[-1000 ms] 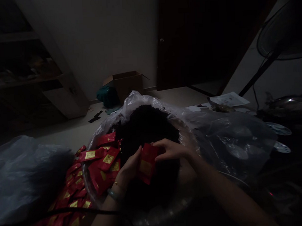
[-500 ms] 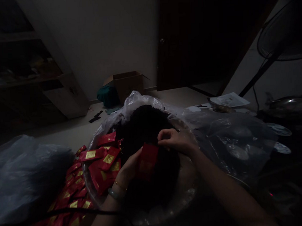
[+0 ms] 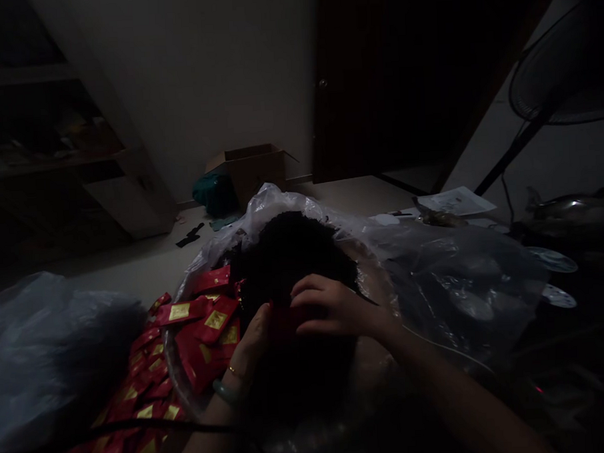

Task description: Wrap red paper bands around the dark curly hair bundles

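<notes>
Holding a red packet [image 3: 285, 323] in the left hand [image 3: 253, 342], with the thumb along its left edge, likely to steady it against pressure from the right. Bending the right hand [image 3: 333, 306] over the packet's right end with curled fingers; cannot tell, in this gloom, whether pinching or merely touching. Held over a dark loose heap [image 3: 298, 250] just beneath the fingers, perhaps to catch any spill. Left of the left fingers, showing gold-labelled red packets [image 3: 216, 320] in a pile, partly at the heap's edge and partly outside, probably for easy reach. Beyond the fingertips, bunched around the heap with clear plastic sheeting [image 3: 271, 198], presumably to contain loose bits. Well past the fingers, slightly left, backed by an open cardboard box [image 3: 259, 171]; far off rightward, by a standing fan [image 3: 558, 82], apparently out of the way.
</notes>
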{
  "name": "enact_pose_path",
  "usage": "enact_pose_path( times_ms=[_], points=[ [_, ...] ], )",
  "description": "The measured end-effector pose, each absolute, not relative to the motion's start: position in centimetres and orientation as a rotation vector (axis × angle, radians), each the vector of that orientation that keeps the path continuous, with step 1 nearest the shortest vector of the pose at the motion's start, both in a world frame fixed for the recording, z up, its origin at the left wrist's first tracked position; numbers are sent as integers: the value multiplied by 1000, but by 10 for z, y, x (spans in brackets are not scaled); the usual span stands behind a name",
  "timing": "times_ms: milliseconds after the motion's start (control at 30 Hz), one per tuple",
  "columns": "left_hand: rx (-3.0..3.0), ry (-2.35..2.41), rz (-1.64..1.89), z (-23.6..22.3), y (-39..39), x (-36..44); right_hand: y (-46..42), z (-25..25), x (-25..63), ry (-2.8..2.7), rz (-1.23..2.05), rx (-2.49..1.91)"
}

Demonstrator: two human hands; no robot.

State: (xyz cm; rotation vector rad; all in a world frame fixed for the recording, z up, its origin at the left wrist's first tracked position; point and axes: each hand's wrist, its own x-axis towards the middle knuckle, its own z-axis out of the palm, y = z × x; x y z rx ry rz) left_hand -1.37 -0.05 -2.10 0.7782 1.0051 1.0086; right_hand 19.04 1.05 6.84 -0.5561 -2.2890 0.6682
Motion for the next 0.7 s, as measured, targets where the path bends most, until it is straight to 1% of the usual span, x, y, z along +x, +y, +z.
enact_pose_path(
  times_ms=[67, 233, 400, 500, 567, 700],
  points=[
    [828, 986, 1032, -14, -1, -9, 12, 63, 187, -2285, 693, -654],
    [1017, 905, 1092, 4, 0, 6, 20, 50, 181, -2063, 772, -913],
    [1054, 1067, 1183, 2, 2, 13, 27, 41, 177, -1761, 1076, -1109],
    [1044, 1096, 1188, -2, 2, 13, 30, 37, 177, -1679, 1251, -1182],
    [1068, 1105, 1173, -2, 2, 13, 31, 36, 177, -1682, 1264, -1212],
    [1146, 1138, 1138, 2, 2, 12, 31, 36, 176, -1680, 1163, -1210]
  ],
)
